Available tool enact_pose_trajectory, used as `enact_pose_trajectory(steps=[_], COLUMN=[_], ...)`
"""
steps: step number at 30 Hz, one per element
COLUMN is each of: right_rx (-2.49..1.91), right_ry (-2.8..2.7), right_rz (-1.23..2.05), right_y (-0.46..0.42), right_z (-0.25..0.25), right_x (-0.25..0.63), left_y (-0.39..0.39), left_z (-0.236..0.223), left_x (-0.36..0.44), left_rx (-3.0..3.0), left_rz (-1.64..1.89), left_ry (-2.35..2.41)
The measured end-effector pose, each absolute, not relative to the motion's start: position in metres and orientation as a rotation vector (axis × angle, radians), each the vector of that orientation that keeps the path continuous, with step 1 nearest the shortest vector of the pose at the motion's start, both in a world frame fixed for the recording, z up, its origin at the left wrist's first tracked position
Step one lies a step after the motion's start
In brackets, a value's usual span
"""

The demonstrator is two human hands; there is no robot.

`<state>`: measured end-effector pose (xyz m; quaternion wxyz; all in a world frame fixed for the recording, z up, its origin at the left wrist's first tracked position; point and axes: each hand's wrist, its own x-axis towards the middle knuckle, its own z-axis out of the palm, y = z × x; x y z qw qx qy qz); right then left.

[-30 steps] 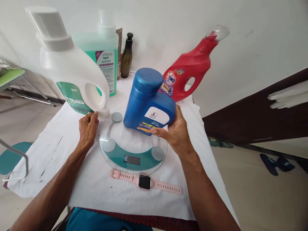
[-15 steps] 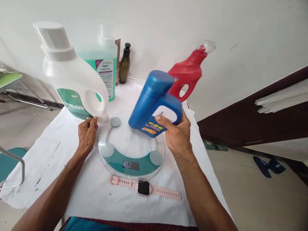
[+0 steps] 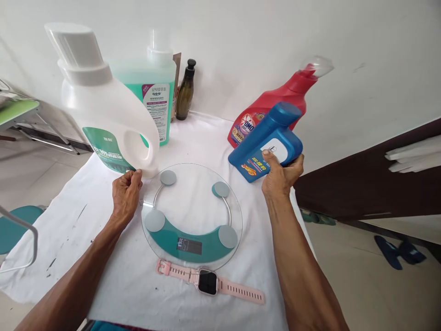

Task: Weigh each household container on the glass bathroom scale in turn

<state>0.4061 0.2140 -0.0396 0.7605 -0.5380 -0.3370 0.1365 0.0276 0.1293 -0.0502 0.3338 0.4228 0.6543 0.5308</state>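
Observation:
My right hand (image 3: pixel 280 177) grips a blue plastic bottle (image 3: pixel 263 145) by its handle, thumb across the label. The bottle leans, in front of a red OMO detergent bottle (image 3: pixel 257 115) at the table's back right. My left hand (image 3: pixel 127 191) is closed, with curled fingers, against the foot of a large white jug (image 3: pixel 120 105) with a green label. What those fingers hold, if anything, is hidden. Between my hands lies a round glass bathroom scale (image 3: pixel 193 250) with nothing on it and its display lit. A pink smartwatch (image 3: pixel 207 281) is stretched out along its near edge.
Behind the white jug stand a bottle of green liquid (image 3: pixel 160 115) and a dark pump-style bottle (image 3: pixel 186 89), near the wall. White cloth (image 3: pixel 255 266) covers the table. Dark slippers (image 3: pixel 399 253) lie on the floor at right; a teal stool (image 3: pixel 19 227) is at left.
My right hand has carried the blue bottle off from over the scale, to the right and towards the red bottle. My left hand stays beside the white jug. The view has shifted slightly.

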Motion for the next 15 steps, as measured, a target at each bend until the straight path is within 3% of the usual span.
enact_pose_trajectory(steps=[15], right_rx=[-1.29], right_ry=[-0.892], right_rz=[0.127], right_y=[0.218], right_z=[-0.047], right_x=[0.411], left_y=[0.129], left_z=[-0.052], left_x=[0.027], left_rx=[1.051], left_rz=[1.413], left_ry=[1.622])
